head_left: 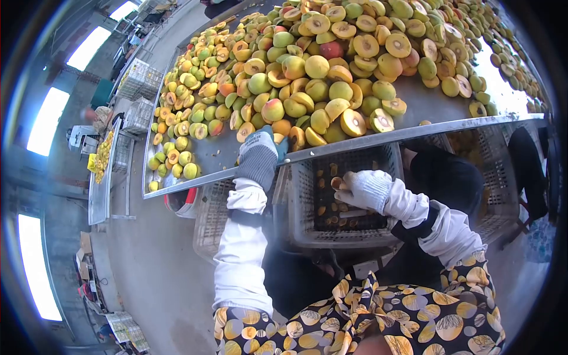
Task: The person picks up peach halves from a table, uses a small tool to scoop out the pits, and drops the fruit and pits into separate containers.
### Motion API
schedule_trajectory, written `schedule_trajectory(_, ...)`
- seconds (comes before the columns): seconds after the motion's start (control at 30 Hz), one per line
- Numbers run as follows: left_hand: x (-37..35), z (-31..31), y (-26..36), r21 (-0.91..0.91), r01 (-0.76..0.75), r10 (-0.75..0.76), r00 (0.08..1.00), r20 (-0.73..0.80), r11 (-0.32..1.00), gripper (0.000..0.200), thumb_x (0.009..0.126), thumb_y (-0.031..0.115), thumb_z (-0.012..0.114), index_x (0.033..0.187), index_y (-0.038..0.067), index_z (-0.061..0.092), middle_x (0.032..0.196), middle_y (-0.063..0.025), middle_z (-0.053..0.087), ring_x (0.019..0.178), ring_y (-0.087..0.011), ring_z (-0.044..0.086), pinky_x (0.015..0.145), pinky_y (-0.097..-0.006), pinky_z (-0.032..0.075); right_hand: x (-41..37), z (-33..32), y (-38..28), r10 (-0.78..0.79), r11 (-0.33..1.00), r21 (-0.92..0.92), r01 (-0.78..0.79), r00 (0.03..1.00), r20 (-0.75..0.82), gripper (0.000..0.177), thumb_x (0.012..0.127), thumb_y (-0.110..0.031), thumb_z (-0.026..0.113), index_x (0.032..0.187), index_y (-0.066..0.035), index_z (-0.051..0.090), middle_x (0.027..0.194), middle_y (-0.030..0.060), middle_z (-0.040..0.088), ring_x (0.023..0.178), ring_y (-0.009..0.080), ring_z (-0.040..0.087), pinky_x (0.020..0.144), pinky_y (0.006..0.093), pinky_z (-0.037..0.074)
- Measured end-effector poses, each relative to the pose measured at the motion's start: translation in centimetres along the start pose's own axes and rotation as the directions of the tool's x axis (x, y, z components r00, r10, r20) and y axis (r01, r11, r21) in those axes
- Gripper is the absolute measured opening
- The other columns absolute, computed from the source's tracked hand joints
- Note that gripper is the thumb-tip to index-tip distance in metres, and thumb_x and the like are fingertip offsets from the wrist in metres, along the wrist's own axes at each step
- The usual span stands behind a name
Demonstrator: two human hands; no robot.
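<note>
My left hand (260,151), in a grey knit glove with blue on the fingers, reaches over the metal table's front lip among the peach-like fruit. Its fingertips are largely hidden, and a cut half (245,131) lies right beside them. My right hand (368,189), in a white knit glove, is closed on a small hollow fruit piece (337,183) held by thumb and fingers. Below it is a grey plastic crate (296,219) with several small brownish pieces (343,221) scattered on its dark bottom. A big pile of whole and halved fruit (316,68) covers much of the table.
The raised metal table rim (331,146) runs between my hands and the pile. More crates stand under the table, one (210,219) at left and one (494,177) at right. A person's dark-clothed leg (447,177) is near the right crate. Another fruit table (102,171) stands far left.
</note>
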State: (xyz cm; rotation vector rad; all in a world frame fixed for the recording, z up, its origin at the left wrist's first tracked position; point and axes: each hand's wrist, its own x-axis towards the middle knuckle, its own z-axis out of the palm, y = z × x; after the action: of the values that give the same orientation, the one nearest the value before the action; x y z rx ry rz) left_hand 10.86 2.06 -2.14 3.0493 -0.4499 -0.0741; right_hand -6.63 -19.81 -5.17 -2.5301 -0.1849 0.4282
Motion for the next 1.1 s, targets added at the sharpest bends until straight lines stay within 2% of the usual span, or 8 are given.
schedule_trajectory(0.2,-1.1,-1.1,0.1,-0.393,0.076,-0.103,0.993,-0.049,0.917,0.046,0.089,0.042,0.070,0.113,0.003,0.066,0.106,-0.0203,0.071,0.096,-0.0325,0.070,0.086,-0.0405,0.056,-0.9,-4.8,-2.9,0.072,0.523,0.829,-0.196,0.980,0.186,0.044,0.096,-0.046,0.063,0.110,-0.004,0.064,0.062,0.0018,0.058,0.050,0.0116,0.057,0.040,0.0294,0.043)
schedule_trajectory(0.27,-4.6,-1.2,1.7,-0.851,0.014,-0.204,0.973,-0.110,0.525,0.039,0.096,0.036,0.066,0.116,0.003,0.065,0.109,-0.0165,0.070,0.098,-0.0269,0.069,0.086,-0.0368,0.056,-0.8,-4.9,-3.4,0.043,0.421,0.900,-0.113,0.994,0.105,0.040,0.095,-0.042,0.066,0.113,-0.006,0.063,0.064,-0.0002,0.058,0.049,0.0080,0.055,0.036,0.0259,0.038)
schedule_trajectory(0.43,-9.1,2.1,7.0,-0.951,-0.190,-0.011,0.981,-0.193,-0.243,0.036,0.107,0.025,0.051,0.133,0.000,0.056,0.130,-0.0122,0.060,0.113,-0.0194,0.061,0.097,-0.0332,0.052,0.0,-3.8,-4.3,0.132,0.714,0.682,0.154,0.928,-0.348,0.041,0.088,-0.036,0.075,0.112,-0.005,0.062,0.074,0.0112,0.067,0.064,0.0270,0.069,0.062,0.0373,0.054)
schedule_trajectory(0.57,-10.3,2.7,8.6,-0.952,-0.307,-0.064,0.950,-0.306,-0.008,0.038,0.108,0.021,0.047,0.137,-0.002,0.053,0.136,-0.0136,0.057,0.120,-0.0208,0.059,0.104,-0.0335,0.048,0.1,-2.1,-3.5,0.062,0.863,0.420,0.281,0.766,-0.640,0.039,0.084,-0.036,0.079,0.105,-0.008,0.062,0.080,0.0166,0.069,0.073,0.0375,0.070,0.061,0.0412,0.055)
schedule_trajectory(0.8,-11.9,2.7,8.9,-0.692,-0.567,0.076,0.795,-0.602,0.447,0.032,0.106,0.015,0.051,0.133,-0.001,0.053,0.129,-0.0168,0.060,0.116,-0.0252,0.060,0.101,-0.0377,0.048,0.1,-1.6,-3.2,0.022,0.871,0.408,0.274,0.808,-0.589,0.030,0.085,-0.028,0.074,0.103,-0.008,0.062,0.077,0.0167,0.068,0.066,0.0344,0.069,0.059,0.0394,0.054)
schedule_trajectory(0.83,-12.3,2.6,9.5,-0.903,-0.389,-0.049,0.914,-0.403,0.183,0.031,0.107,0.018,0.049,0.131,-0.001,0.054,0.128,-0.0166,0.060,0.115,-0.0248,0.060,0.102,-0.0377,0.048,0.0,-2.3,-3.1,0.048,0.823,0.515,0.239,0.875,-0.482,0.028,0.085,-0.027,0.073,0.102,-0.008,0.062,0.076,0.0171,0.067,0.064,0.0335,0.068,0.059,0.0388,0.054)
schedule_trajectory(1.0,-12.4,3.5,9.1,-0.951,-0.272,-0.085,0.961,-0.262,-0.145,0.032,0.108,0.017,0.048,0.134,-0.002,0.053,0.128,-0.0142,0.062,0.116,-0.0227,0.062,0.103,-0.0359,0.049,-1.6,-4.3,-3.2,-0.042,0.331,0.944,-0.016,0.999,0.032,0.020,0.090,-0.025,0.069,0.097,-0.006,0.063,0.065,0.0059,0.061,0.049,0.0137,0.058,0.047,0.0278,0.046)
schedule_trajectory(1.1,-12.1,3.3,8.4,-0.929,-0.229,-0.145,0.970,-0.194,-0.291,0.033,0.107,0.014,0.049,0.136,-0.002,0.050,0.129,-0.0167,0.062,0.118,-0.0258,0.062,0.102,-0.0386,0.052,-2.1,-5.6,-3.3,-0.091,0.530,0.841,-0.106,0.979,0.181,0.031,0.094,-0.034,0.066,0.096,-0.004,0.062,0.063,0.0047,0.059,0.047,0.0138,0.057,0.044,0.0294,0.045)
